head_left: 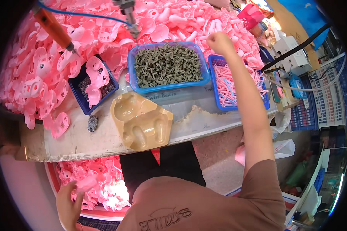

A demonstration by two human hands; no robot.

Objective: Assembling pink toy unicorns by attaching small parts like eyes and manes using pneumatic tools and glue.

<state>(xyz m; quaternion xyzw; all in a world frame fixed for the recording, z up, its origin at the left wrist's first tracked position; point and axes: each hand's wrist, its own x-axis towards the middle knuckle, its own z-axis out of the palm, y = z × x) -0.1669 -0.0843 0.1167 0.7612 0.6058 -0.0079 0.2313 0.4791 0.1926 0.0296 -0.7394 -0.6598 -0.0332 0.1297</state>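
My left hand [68,204] is low at the left, over a red-rimmed bin of pink plastic shells [112,188]. Its thumb and fingers are apart, and a blurred pink plastic part [87,183] is just off the fingertips. My right arm stretches across the table to the far right. There my right hand [221,43] curls closed at the heap of pink plastic parts [177,23]; what its fingers hold is hidden. A tan moulded jig [142,121] with rounded hollows sits at the table's near edge, between my hands.
A blue tub [169,89] holds small grey-green parts. Right of it, a blue basket [229,109] contains pink and light-blue sticks. A dark blue tray [88,109] of screws has a pink shell across it. An orange screwdriver [54,27] and a metal tool [129,17] hang overhead.
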